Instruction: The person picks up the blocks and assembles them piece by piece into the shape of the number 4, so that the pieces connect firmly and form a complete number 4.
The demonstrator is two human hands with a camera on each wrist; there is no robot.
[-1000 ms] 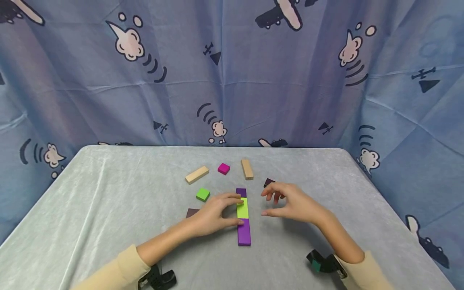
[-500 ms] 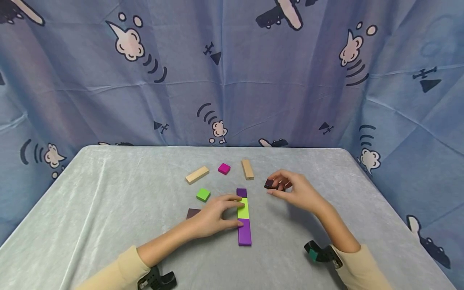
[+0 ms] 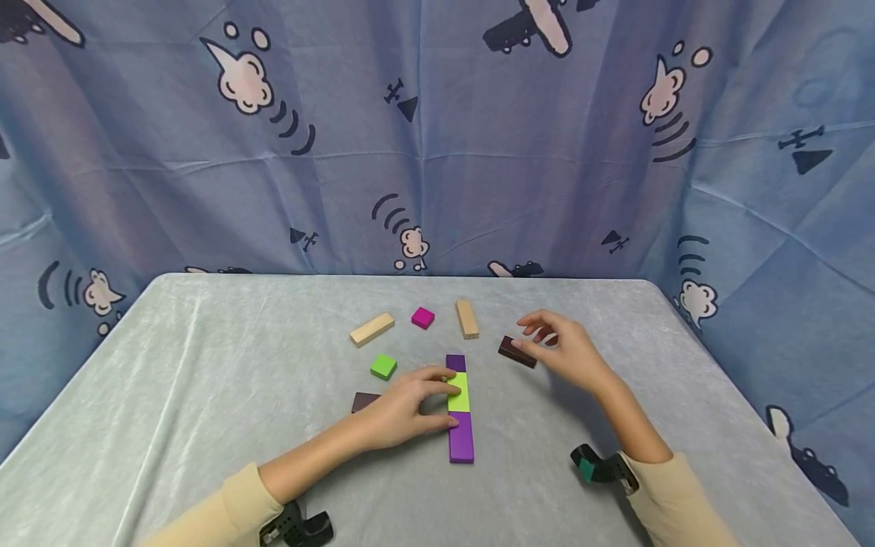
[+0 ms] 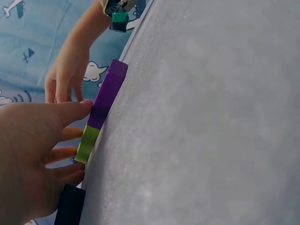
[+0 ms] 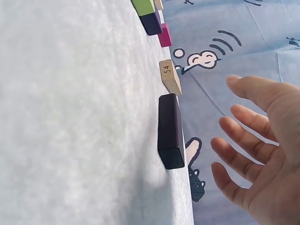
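Note:
My left hand [image 3: 403, 406] rests along the left side of a straight row of blocks, fingers relaxed. Its thumb touches the long purple block [image 3: 461, 441], and its fingertips overlap the yellow-green block [image 3: 459, 391] in the middle. A dark purple block [image 3: 455, 363] forms the far end of the row. My right hand [image 3: 563, 346], its fingers loosely spread and holding nothing, hovers beside a dark brown block [image 3: 517, 352] lying on the table. In the right wrist view that dark block [image 5: 169, 133] stands apart from the fingertips.
Toward the back lie two plain wooden blocks [image 3: 372, 330] and a magenta block [image 3: 422, 317]. A green block [image 3: 383, 368] and a brown block [image 3: 364, 400], partly hidden by the left forearm, lie left of the row. A patterned blue curtain [image 3: 437, 152] hangs behind the table [image 3: 225, 357].
My right hand moved forward to the dark brown block and put its fingers around it, then moved off to its right, leaving it on the table. My left hand stayed put.

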